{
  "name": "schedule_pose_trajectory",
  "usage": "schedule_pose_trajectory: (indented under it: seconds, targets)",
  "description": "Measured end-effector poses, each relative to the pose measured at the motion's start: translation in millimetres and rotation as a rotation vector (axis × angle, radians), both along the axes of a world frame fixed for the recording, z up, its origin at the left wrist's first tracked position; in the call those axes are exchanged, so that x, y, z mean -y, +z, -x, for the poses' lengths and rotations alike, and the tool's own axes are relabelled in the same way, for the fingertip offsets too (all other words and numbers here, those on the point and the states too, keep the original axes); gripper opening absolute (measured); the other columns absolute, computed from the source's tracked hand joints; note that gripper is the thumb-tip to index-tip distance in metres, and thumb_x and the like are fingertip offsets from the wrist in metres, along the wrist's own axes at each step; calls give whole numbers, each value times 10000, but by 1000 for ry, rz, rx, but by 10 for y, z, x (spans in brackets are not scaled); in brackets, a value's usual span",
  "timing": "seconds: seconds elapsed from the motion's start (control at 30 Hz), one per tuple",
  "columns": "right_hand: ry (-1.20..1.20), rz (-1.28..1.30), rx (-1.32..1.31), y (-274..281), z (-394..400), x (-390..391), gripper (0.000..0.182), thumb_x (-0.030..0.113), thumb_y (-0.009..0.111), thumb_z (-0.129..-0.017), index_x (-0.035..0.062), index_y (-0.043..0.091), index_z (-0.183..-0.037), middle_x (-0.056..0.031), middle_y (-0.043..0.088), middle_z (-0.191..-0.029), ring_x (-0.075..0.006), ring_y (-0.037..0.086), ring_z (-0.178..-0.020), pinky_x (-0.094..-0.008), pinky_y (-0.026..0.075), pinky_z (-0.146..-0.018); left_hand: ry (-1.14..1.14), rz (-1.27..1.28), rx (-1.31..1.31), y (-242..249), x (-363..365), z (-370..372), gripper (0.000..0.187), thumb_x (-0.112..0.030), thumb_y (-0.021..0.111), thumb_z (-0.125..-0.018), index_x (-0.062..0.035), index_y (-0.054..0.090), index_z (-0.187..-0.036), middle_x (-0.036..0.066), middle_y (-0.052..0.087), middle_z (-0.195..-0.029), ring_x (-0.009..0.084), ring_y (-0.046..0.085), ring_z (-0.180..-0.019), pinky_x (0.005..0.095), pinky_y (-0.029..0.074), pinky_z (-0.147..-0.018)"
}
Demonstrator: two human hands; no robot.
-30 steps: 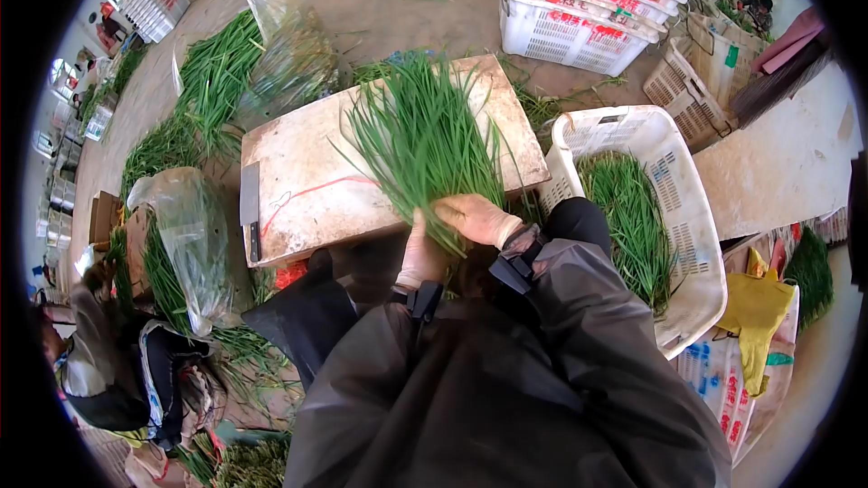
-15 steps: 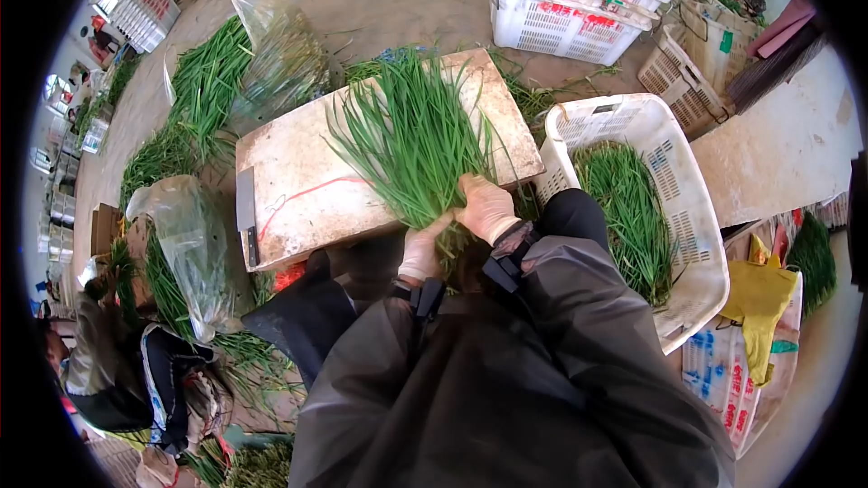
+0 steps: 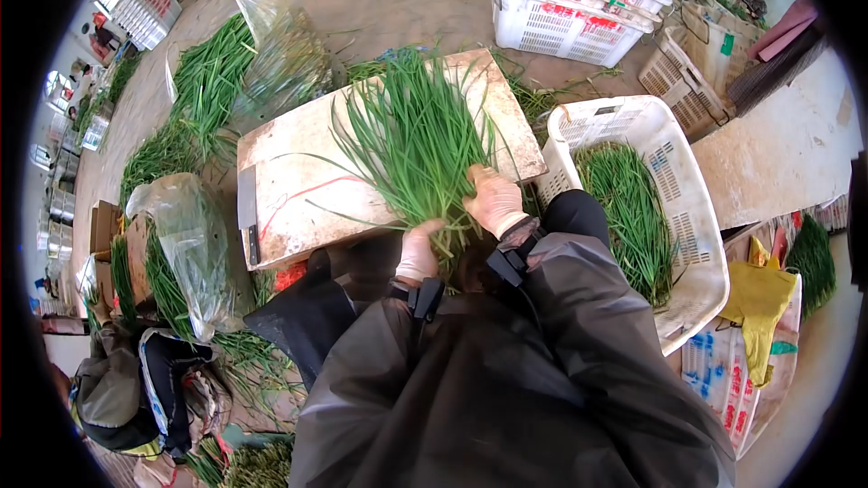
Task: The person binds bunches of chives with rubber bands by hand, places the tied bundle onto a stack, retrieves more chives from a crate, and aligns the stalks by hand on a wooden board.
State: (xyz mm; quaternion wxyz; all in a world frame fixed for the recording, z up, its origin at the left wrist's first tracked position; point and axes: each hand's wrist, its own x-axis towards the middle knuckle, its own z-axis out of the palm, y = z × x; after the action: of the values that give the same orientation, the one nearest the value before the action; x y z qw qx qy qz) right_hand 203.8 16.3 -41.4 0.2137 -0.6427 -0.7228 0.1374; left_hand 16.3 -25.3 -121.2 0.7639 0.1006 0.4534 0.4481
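Observation:
A loose bunch of garlic chives (image 3: 411, 136) lies fanned across a worn white board (image 3: 303, 158), its stem ends over the near edge. My gloved left hand (image 3: 420, 251) is closed around the left side of the stems, low down, with the thumb on top. On the other side, my gloved right hand (image 3: 495, 201) grips the stems slightly higher, its fingers partly hidden by leaves. A knife (image 3: 247, 208) rests along the board's left edge. Near it runs a thin red string (image 3: 307, 188).
At my right stands a white plastic crate (image 3: 701, 217) holding chives. Stacked crates (image 3: 579, 23) rise beyond the board. Chive piles (image 3: 212, 77) and a clear plastic bag (image 3: 194, 253) lie on the left. A co-worker (image 3: 113, 380) sits at lower left; a yellow cloth (image 3: 755, 298) hangs at right.
My hands have moved slightly apart at the stems, the right one a little rightward. Some leaves have spread left over the board. The co-worker at lower left has shifted, an arm now reaching up.

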Motion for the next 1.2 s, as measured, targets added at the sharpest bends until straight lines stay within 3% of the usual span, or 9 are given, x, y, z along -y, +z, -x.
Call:
schedule_pose_trajectory:
  seconds: [0.23, 0.43, 0.57, 0.6, 0.7, 0.93, 1.03, 1.13, 1.2]
  targets:
    - [-71, 33, 40, 51, -3, 12, 333, 252, 781, -821, 77, 642, -1067, -159, 711, -994, -376, 686, -962, -466, 539, -833, -6, -95, 53, 193, 29, -38, 329, -206, 669, -951, -23, 670, -1224, 116, 729, -1154, 283, 691, -1000, 423, 551, -928]
    - [135, 206, -184, 133, -131, 186, 293, 363, 675, -905, 86, 748, -968, -188, 732, -960, -399, 691, -936, -480, 551, -850, 15, -86, 190, 391, 36, -58, 394, -310, 676, -999, -60, 638, -1301, 98, 713, -1200, 277, 675, -1043, 418, 531, -956]
    - [121, 510, -78, 315, -103, 295, 420, 445, 653, -917, 50, 762, -1008, -174, 745, -978, -391, 694, -972, -481, 550, -866, 12, -130, 153, 431, 43, -67, 371, -293, 673, -1001, -57, 641, -1286, 101, 716, -1185, 273, 676, -1029, 411, 530, -933]
    - [189, 597, -25, 323, -94, 294, 500, 488, 642, -923, 5, 753, -989, -165, 757, -929, -361, 720, -905, -455, 561, -853, -2, -118, 138, 402, 44, -62, 364, -286, 673, -1000, -54, 642, -1279, 103, 717, -1173, 271, 678, -1017, 410, 532, -923]
    - [114, 871, -380, 175, -57, 371, 450, 410, 696, -904, -38, 722, -865, -149, 723, -742, -244, 715, -662, -358, 567, -673, -38, -102, 112, 311, 26, -23, 341, -263, 673, -998, -44, 645, -1259, 110, 720, -1134, 267, 683, -981, 404, 537, -891]
    - [-18, 847, -777, -291, 171, 385, 368, 313, 741, -905, 1, 739, -1101, -23, 616, -684, -110, 545, -561, -276, 441, -534, -48, -49, 34, 298, 7, 33, 290, -233, 681, -989, -30, 670, -1195, 106, 728, -1033, 262, 692, -884, 391, 559, -803]
    - [-14, 838, -801, -330, 208, 432, 381, 330, 722, -876, -37, 742, -974, -146, 723, -782, -264, 692, -672, -380, 542, -644, -4, -66, -57, 470, 25, 32, 243, -220, 698, -977, -45, 692, -1146, 84, 729, -974, 243, 687, -830, 379, 560, -756]
    - [102, 487, -144, -619, 178, 432, 365, 344, 710, -902, 21, 765, -1063, -149, 753, -873, -297, 732, -832, -448, 556, -678, 60, -58, -33, 711, 44, 31, 192, -207, 717, -962, -68, 704, -1094, 52, 720, -910, 213, 670, -770, 356, 550, -705]
    - [107, 574, 34, -708, 218, 555, 324, 313, 686, -907, 28, 771, -1036, -172, 756, -978, -331, 727, -962, -494, 562, -738, 60, -25, 10, 661, 10, 87, 162, -220, 729, -954, -93, 705, -1051, 16, 698, -837, 178, 640, -706, 324, 527, -656]
